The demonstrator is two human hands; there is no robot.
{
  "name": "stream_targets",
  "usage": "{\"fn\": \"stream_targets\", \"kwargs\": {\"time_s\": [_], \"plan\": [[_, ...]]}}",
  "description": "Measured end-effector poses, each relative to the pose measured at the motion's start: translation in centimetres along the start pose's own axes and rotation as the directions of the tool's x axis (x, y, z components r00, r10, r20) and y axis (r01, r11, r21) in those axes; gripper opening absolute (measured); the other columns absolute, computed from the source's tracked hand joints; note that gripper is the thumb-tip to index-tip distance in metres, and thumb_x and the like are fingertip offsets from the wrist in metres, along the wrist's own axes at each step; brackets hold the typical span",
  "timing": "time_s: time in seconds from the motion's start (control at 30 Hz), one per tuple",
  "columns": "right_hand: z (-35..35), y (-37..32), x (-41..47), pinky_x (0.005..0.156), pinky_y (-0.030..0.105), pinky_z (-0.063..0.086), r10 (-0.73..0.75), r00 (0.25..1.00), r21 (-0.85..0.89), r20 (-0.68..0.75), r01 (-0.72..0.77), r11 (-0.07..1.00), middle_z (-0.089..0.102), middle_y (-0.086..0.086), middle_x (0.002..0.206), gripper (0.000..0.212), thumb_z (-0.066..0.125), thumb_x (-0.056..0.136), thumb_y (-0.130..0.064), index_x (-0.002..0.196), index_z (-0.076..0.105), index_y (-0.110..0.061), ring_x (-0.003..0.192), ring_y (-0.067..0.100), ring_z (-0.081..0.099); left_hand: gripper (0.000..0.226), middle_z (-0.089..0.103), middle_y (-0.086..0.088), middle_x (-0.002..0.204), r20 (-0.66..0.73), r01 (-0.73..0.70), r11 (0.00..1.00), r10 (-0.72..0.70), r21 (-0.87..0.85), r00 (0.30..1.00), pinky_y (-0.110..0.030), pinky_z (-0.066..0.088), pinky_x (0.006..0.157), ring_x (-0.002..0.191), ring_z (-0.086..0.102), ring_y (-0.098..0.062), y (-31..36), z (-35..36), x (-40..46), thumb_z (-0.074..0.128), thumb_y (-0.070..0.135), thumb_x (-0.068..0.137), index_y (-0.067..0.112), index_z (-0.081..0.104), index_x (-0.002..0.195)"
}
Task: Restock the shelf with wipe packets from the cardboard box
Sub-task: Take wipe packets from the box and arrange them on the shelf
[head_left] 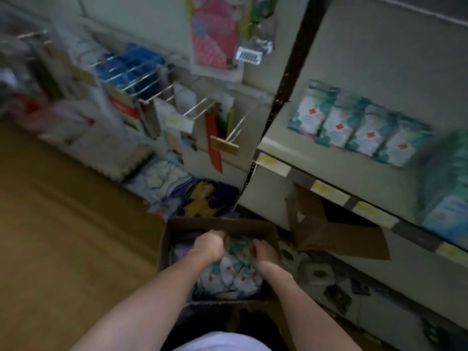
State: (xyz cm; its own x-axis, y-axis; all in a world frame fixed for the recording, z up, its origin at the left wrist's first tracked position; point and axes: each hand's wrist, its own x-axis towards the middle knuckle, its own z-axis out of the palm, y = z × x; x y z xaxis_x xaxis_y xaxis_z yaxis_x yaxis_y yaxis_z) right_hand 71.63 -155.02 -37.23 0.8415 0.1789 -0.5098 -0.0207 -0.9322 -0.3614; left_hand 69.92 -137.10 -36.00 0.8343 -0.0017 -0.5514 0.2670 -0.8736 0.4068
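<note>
Both of my hands are down inside the cardboard box [177, 233], which sits open on the floor right below me against the foot of the shelving. My left hand [209, 244] is curled into a loose fist at the far end of the box, fingers tucked under, pressed among the wipe packets [231, 273]; whether it actually has one pinched I can't tell, the frame is too smeared. My right hand [263, 252] is beside it, just apart, fingers bent down into the same heap, and again I can't tell if it holds anything. The packets in the box are white with teal edges and small red marks, lying jumbled. Up to my right, the shelf [329, 192] carries a row of four matching packets [359, 127] standing side by side, leaning back on the rear panel, with yellow price labels along its front lip. A second opened carton [336, 236] sits under that shelf. To the left, wire pegs [157, 93] hold hanging goods over the wooden floor [58, 236].
</note>
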Motion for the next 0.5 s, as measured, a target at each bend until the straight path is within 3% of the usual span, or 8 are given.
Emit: {"fn": "stream_targets", "kwargs": {"time_s": [0.1, 0.2, 0.3, 0.43, 0.5], "plan": [[1.7, 1.2, 1.2, 0.107, 0.028, 0.035, -0.052, 0.997, 0.063, 0.055, 0.049, 0.997, 0.05, 0.003, 0.141, 0.04, 0.045, 0.099, -0.033, 0.137, 0.05, -0.021, 0.127, 0.022, 0.049, 0.036, 0.065, -0.01, 0.116, -0.026, 0.155, 0.975, -0.161, -0.16, 0.987, -0.037, 0.054, 0.081, 0.101, 0.062, -0.031, -1.7, 2.6, -0.7, 0.053, 0.023, 0.088, 0.021, 0.058, 0.123], [3.3, 2.6, 3.0, 0.102, 0.028, 0.04, -0.117, 0.976, 0.035, 0.183, 0.113, 0.993, 0.058, 0.01, 0.128, 0.031, 0.051, 0.095, -0.021, 0.124, 0.058, -0.011, 0.121, 0.025, 0.054, 0.022, 0.066, -0.01, 0.106, -0.034, 0.32, 0.913, -0.339, -0.251, 0.94, -0.035, 0.049, 0.073, 0.097, 0.063, -0.031, -2.1, 5.1, -1.4, 0.051, 0.02, 0.087, 0.015, 0.061, 0.106], [4.5, 3.7, 3.9, 0.099, 0.021, 0.036, -0.17, 0.955, -0.001, 0.241, 0.176, 0.984, 0.057, 0.008, 0.131, 0.033, 0.053, 0.093, -0.014, 0.126, 0.057, -0.011, 0.12, 0.02, 0.053, 0.021, 0.064, -0.009, 0.104, -0.054, 0.428, 0.828, -0.477, -0.363, 0.877, -0.036, 0.05, 0.077, 0.099, 0.062, -0.03, -1.9, 7.4, -1.4, 0.052, 0.022, 0.088, 0.016, 0.059, 0.107], [5.2, 5.2, 6.4, 0.111, 0.027, 0.03, -0.206, 0.933, -0.088, 0.296, 0.241, 0.966, 0.048, 0.012, 0.144, 0.052, 0.055, 0.091, -0.015, 0.142, 0.046, -0.01, 0.133, 0.025, 0.044, 0.018, 0.064, -0.011, 0.096, -0.019, 0.479, 0.694, -0.578, -0.538, 0.816, -0.036, 0.053, 0.074, 0.09, 0.062, -0.03, -0.7, 10.5, -0.2, 0.051, 0.019, 0.086, 0.012, 0.058, 0.101], [5.3, 5.5, 7.6, 0.111, 0.029, 0.034, -0.176, 0.93, -0.129, 0.323, 0.228, 0.965, 0.049, 0.015, 0.143, 0.052, 0.057, 0.089, -0.017, 0.14, 0.048, -0.008, 0.132, 0.027, 0.046, 0.013, 0.062, -0.012, 0.097, 0.003, 0.483, 0.634, -0.604, -0.604, 0.797, -0.028, 0.044, 0.066, 0.086, 0.059, -0.028, 0.2, 12.1, 0.3, 0.051, 0.017, 0.089, 0.012, 0.055, 0.1]]}}
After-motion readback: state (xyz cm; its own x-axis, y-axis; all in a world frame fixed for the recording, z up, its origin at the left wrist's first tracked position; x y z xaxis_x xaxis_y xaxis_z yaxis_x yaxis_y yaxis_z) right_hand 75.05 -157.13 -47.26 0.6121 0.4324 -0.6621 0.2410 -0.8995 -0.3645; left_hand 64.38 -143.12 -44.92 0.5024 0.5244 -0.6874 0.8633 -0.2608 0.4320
